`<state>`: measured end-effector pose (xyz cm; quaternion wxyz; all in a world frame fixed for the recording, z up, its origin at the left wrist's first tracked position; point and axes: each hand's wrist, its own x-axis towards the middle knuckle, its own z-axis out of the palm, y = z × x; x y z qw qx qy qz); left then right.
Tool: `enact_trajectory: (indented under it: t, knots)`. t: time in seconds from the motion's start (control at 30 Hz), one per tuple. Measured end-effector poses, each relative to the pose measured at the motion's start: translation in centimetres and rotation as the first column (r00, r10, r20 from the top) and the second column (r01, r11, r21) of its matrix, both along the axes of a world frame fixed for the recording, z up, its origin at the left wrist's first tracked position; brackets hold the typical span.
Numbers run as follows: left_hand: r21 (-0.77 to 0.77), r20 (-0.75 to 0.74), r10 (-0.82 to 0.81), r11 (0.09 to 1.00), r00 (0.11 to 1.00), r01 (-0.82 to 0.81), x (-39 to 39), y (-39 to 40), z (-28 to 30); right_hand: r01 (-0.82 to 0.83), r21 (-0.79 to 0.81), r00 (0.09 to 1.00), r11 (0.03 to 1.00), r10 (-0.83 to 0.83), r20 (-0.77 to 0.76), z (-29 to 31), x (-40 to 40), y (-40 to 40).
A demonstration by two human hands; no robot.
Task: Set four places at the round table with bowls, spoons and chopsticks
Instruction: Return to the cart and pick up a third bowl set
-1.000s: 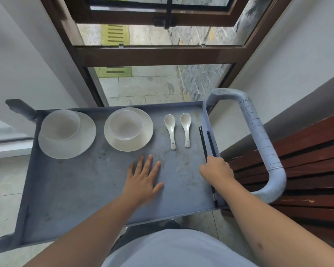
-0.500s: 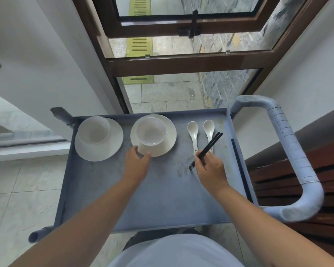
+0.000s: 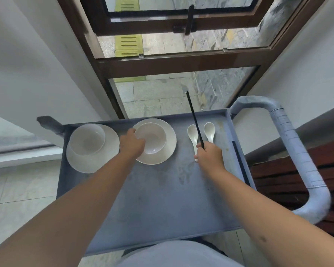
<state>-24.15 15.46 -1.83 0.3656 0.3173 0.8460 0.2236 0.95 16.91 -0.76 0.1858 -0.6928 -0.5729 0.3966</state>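
Left hand (image 3: 132,144) fingers curled on bowl (image 3: 150,139) rim; right hand (image 3: 208,154) gripping black chopsticks (image 3: 194,120), tips up.

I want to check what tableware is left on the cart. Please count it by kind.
Bowls: 2
Plates: 2
Spoons: 2
Chopsticks: held in right hand, blurred, number unclear
Total: 6, plus chopsticks

Two bowls (image 3: 87,138) on plates (image 3: 108,151) at the cart tray (image 3: 162,199)'s far left, spoons (image 3: 209,131) to their right.
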Motion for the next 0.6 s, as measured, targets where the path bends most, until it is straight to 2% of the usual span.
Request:
enact_trajectory:
  t: [0.13, 0.27, 0.43, 0.5, 0.6]
  knots:
    - [-0.017, 0.01, -0.052, 0.998, 0.999, 0.052, -1.1, 0.4, -0.5, -0.012, -0.001, 0.989, 1.0, 0.012, 0.15, -0.6, -0.9, 3.3]
    - [0.026, 0.13, -0.044, 0.999, 0.99, 0.041, -1.2, 0.0, -0.5, -0.059, -0.067, 0.952, 0.996, 0.076, 0.296, -1.8, -2.1, 5.3]
    - [-0.003, 0.193, -0.03, 0.999, 0.981, 0.032, -1.5, -0.5, -0.4, -0.064, -0.109, 0.899, 0.992, 0.105, 0.425, -2.7, -3.2, 5.6]
    - [-0.032, 0.198, -0.044, 0.998, 0.979, 0.051, -1.5, -0.8, -0.3, -0.044, -0.153, 0.894, 0.987, 0.108, 0.435, -2.7, -3.4, 5.7]
    - [-0.03, 0.223, -0.041, 0.998, 0.974, 0.049, -1.3, -1.1, -0.3, -0.075, -0.181, 0.937, 0.981, 0.131, 0.324, -2.7, -3.5, 5.7]
